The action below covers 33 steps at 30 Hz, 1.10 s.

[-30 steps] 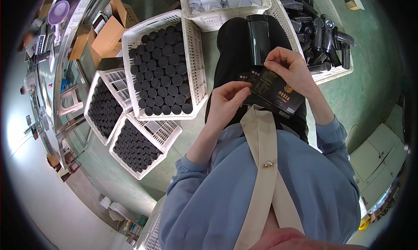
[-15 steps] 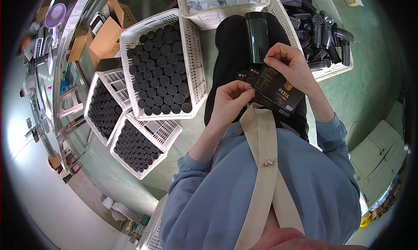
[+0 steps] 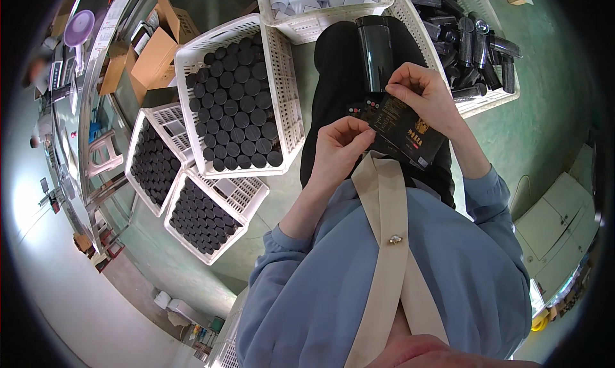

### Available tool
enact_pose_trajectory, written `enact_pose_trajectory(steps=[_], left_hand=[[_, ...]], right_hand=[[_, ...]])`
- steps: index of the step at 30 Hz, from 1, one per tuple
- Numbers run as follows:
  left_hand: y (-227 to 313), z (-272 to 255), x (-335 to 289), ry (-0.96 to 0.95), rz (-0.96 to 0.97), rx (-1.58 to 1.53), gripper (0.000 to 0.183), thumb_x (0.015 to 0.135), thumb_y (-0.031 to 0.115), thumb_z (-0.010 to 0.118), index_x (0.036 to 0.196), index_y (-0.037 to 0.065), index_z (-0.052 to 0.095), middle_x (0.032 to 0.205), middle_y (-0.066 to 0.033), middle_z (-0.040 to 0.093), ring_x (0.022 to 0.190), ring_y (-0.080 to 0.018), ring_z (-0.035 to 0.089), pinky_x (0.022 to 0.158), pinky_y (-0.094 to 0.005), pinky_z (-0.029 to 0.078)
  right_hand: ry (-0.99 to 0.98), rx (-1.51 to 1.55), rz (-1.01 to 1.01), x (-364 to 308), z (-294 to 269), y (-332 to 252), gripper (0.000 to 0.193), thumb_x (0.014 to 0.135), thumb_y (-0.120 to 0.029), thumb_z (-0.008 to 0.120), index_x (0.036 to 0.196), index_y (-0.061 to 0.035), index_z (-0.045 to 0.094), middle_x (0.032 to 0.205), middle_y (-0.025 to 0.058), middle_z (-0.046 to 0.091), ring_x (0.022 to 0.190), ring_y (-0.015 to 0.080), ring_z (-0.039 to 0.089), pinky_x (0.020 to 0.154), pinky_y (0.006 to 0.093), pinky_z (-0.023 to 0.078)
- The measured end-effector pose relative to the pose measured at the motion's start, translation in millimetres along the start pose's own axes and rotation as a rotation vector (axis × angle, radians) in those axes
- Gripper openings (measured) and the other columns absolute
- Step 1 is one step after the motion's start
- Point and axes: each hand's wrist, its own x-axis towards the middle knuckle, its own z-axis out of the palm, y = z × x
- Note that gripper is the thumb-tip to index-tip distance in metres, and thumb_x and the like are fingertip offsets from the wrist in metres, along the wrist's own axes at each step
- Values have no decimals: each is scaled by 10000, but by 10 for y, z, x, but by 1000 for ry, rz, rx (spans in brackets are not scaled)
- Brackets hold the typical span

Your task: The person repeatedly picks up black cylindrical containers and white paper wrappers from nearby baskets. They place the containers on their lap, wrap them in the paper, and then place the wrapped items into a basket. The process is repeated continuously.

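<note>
Between my two hands is a black printed label (image 3: 400, 128) with gold marks, tilted across my lap. My left hand (image 3: 339, 145) pinches its left corner with thumb and forefinger. The upper edge sits in the pinch of my right hand (image 3: 426, 99). More dark printed sheets (image 3: 370, 104) show beneath and beyond it. A glossy black cylindrical canister (image 3: 376, 54) lies between my thighs, just past the label; my hands are apart from its body.
To the left stands a white crate (image 3: 291, 112) packed with black canisters, with smaller filled crates (image 3: 214, 256) beside it. Ahead, another crate (image 3: 307, 32) holds white pieces. A crate (image 3: 477, 105) of loose black canisters is at right. An open cardboard box (image 3: 154, 64) sits far left.
The view has shifted slightly. Both hands keep their pinch on the label, which has barely moved.
</note>
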Motion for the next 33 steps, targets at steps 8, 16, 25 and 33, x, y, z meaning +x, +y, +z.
enact_pose_trajectory(steps=[8, 16, 25, 33], left_hand=[[31, 97, 75, -69, 155, -74, 59, 907, -10, 645, 868, 24, 615, 804, 46, 611, 724, 1, 540, 634, -172, 421], [56, 249, 203, -164, 257, 48, 86, 894, -43, 622, 858, 31, 598, 843, 47, 566, 780, -10, 515, 684, -181, 409], [308, 225, 513, -208, 264, -541, 142, 837, -53, 589, 782, 59, 521, 834, -32, 549, 757, -109, 536, 721, -259, 445], [457, 489, 812, -237, 328, -141, 119, 835, -31, 628, 800, 54, 551, 891, -15, 602, 843, -88, 590, 795, -244, 461]], right_hand=[[15, -245, -428, -252, 29, -455, 202, 760, -57, 787, 923, -6, 679, 853, 113, 648, 768, 289, 657, 695, 337, 519], [0, -159, -199, -371, -5, -490, 67, 855, -35, 683, 870, 26, 660, 787, 125, 640, 676, 244, 648, 622, 319, 492], [333, 975, 147, -91, -185, 2, 192, 1011, -231, 577, 1078, -60, 632, 990, 22, 682, 922, 119, 661, 803, 287, 539], [274, 746, -164, -178, -232, -123, 331, 972, -225, 642, 1207, -2, 573, 1130, 44, 618, 1055, 125, 588, 882, 290, 499]])
